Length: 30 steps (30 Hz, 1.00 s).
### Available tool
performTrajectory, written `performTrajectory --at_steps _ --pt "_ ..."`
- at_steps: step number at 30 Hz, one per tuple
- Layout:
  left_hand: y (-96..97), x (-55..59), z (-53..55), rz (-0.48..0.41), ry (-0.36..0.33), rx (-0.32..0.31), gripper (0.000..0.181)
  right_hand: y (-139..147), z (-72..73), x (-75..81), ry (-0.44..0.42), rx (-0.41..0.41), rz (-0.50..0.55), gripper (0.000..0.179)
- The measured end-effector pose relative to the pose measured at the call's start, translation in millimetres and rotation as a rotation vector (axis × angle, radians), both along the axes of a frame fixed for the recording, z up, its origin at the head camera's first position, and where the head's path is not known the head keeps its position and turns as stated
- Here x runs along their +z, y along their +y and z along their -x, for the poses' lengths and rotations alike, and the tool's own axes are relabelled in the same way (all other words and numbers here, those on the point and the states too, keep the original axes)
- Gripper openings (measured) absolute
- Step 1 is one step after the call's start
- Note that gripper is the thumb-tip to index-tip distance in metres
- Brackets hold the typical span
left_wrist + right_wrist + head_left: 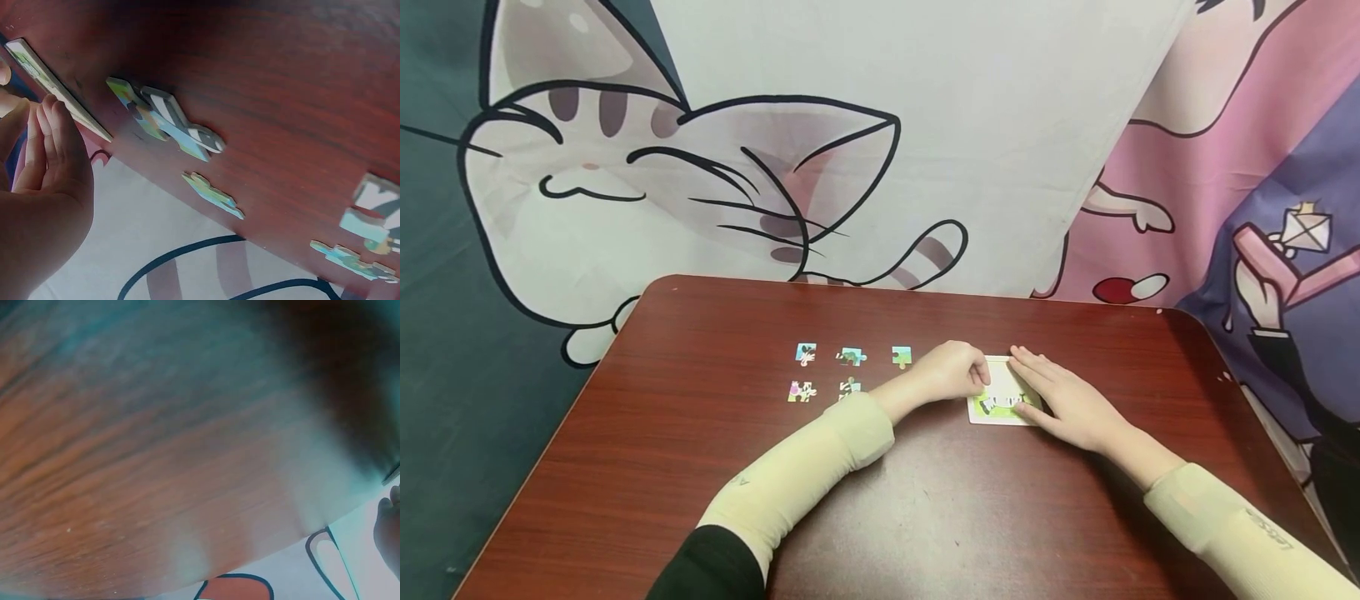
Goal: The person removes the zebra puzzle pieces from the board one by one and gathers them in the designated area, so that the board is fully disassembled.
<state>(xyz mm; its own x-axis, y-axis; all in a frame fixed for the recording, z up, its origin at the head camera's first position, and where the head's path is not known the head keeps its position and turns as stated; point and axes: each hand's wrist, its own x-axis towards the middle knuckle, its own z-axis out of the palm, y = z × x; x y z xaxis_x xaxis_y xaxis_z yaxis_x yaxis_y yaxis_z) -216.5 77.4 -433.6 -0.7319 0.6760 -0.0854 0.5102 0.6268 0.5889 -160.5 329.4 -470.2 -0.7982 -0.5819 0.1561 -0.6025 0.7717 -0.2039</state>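
A small rectangular picture board (pixel 1000 415), white above with a green animal scene at its lower edge, lies on the table between both hands. My left hand (pixel 951 371) is at its left side, with fingers curled and thumb close to the fingertips. In the left wrist view the fingers (pixel 59 134) overlap the board (pixel 59 90); I cannot tell whether they pinch anything. Straight fingers of my right hand (pixel 1063 400) rest along the board's right side. In the right wrist view only a bit of a hand (pixel 389 528) shows at the right edge.
Several loose jigsaw pieces lie left of the board in two rows, among them a green-blue piece (pixel 901 356) and a pink-and-white one (pixel 802 391). A zebra-striped piece (pixel 181 122) lies near the left hand. Behind the brown table (pixel 700 333) hangs a cartoon curtain (pixel 985 125).
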Motion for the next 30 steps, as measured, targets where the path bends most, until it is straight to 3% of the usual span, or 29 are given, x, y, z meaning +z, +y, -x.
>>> performTrajectory --at_steps 9,25,30 --pt "6.6 -4.2 2.6 0.029 0.006 -0.016 0.008 -3 -0.8 -3.7 -0.031 -0.017 -0.033 0.072" --pt "8.8 -5.8 -4.5 0.089 0.012 -0.056 0.022 -3 -2.0 -6.0 0.031 0.029 -0.032 0.073" --pt "8.9 -7.4 -8.9 0.116 0.067 -0.074 0.027 -3 -1.4 -6.9 0.027 0.023 -0.031 0.073"
